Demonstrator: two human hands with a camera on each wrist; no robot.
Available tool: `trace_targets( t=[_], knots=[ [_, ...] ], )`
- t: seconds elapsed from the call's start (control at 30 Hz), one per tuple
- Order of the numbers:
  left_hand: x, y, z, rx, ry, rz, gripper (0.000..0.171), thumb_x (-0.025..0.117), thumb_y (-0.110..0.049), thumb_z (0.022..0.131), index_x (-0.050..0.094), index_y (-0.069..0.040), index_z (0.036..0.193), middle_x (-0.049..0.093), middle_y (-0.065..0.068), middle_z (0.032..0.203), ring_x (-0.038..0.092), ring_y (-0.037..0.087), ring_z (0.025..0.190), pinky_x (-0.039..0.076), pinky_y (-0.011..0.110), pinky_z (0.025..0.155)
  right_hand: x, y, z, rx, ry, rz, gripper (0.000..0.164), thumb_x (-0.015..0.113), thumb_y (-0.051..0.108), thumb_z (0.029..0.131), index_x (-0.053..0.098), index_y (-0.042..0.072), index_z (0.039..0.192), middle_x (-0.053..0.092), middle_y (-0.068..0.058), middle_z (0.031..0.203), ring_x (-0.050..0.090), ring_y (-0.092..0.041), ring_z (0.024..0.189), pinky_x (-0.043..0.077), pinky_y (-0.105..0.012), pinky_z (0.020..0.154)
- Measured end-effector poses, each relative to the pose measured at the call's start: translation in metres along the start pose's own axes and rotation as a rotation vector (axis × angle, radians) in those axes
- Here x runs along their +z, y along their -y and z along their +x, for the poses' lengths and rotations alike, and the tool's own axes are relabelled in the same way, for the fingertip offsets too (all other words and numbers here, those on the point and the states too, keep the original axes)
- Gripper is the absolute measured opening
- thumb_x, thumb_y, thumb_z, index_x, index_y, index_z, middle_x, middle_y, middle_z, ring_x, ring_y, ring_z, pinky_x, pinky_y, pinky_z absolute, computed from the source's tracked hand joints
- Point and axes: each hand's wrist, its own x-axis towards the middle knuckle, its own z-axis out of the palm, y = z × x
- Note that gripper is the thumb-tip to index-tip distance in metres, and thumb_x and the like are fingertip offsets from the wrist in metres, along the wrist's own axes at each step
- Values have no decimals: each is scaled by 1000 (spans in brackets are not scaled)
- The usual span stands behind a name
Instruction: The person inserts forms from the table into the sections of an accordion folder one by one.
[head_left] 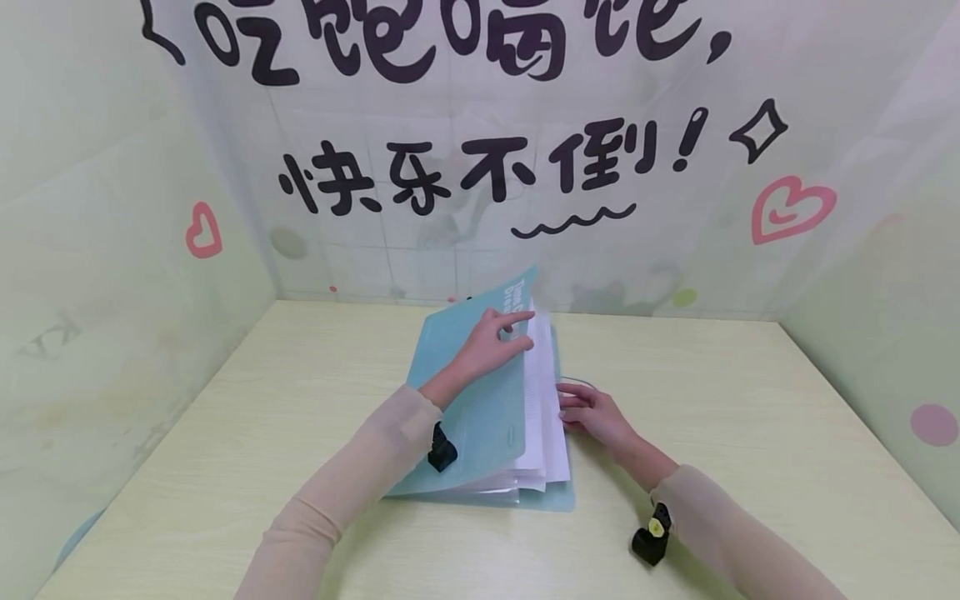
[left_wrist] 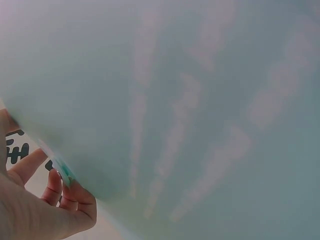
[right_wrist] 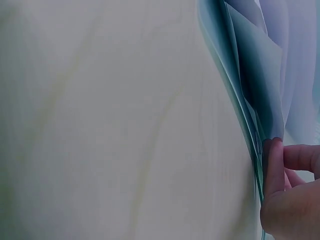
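Observation:
A light blue file folder [head_left: 465,417] lies partly opened on the table, its front cover raised at a slant. White sheets [head_left: 534,408] and clear sleeves show inside, along its right side. My left hand [head_left: 491,342] holds the raised cover by its right edge. In the left wrist view, that hand's fingers [left_wrist: 75,200] curl at the cover's edge, and the pale blue cover [left_wrist: 150,110] fills most of the picture. On the right, my right hand [head_left: 596,417] pinches the edges of inner sheets. The right wrist view shows its fingers [right_wrist: 274,170] against the bent sheets [right_wrist: 257,65].
A pale wood-grain table [head_left: 675,375] lies under the folder. A thin cord-like loop [head_left: 581,380] shows beside the folder's right edge. Printed cloth walls [head_left: 420,267] with black lettering and pink hearts stand behind and at both sides. Black wrist cameras [head_left: 651,542] sit on both sleeves.

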Motion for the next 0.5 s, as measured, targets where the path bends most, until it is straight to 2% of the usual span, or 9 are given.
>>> trace_targets(
  t=[0.27,0.5],
  knots=[
    [0,1,-1,-2,1,2,43,58,-28,81,54,-22,123,41,5,94,41,18,86,36,29,64,3,-1,-2,-15,71,37,47,51,-7,81,41,-4,127,56,-16,103,58,-16,75,47,-30,71],
    [1,1,-1,9,-4,-3,43,58,-27,81,54,-22,123,41,5,93,41,18,85,35,29,63,6,-1,0,-13,81,25,48,50,-7,81,41,-3,128,55,-18,104,57,-18,77,46,-31,73]
  ],
)
